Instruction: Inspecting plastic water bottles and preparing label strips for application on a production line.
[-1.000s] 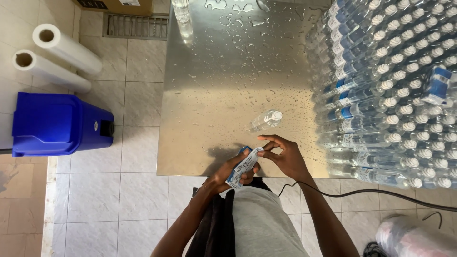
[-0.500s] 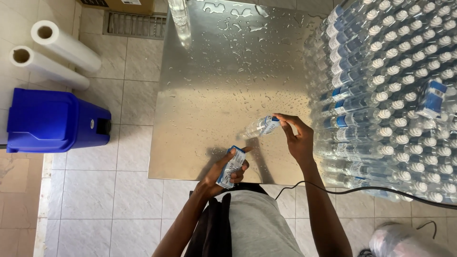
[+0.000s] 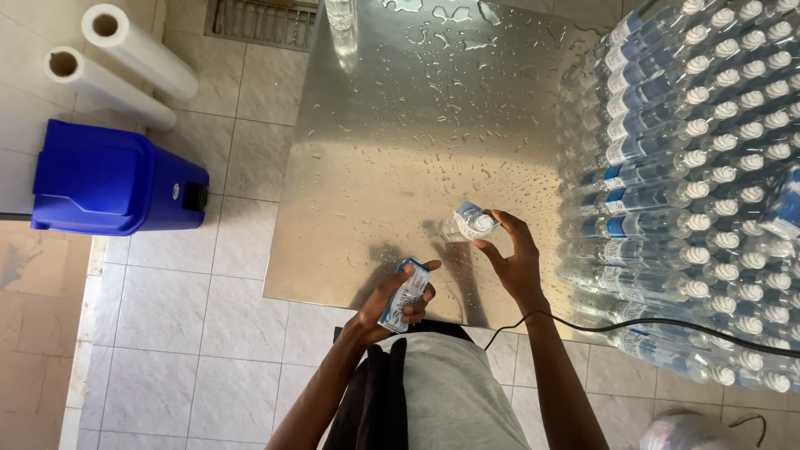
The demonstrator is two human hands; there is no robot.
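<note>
Right hand pinches a blue label on a clear plastic bottle; left hand clasps a stack of blue-and-white labels

The clear plastic bottle carries a white ribbed cap and a blue-and-white label, and the stack of labels shows the same blue and white print. The massed bottles repeat the scheme: clear bodies, white caps, blue-and-white bands. The table is brushed silver steel speckled with water droplets, the bin solid blue, the two rolls white, and the floor tiles pale beige.
</note>
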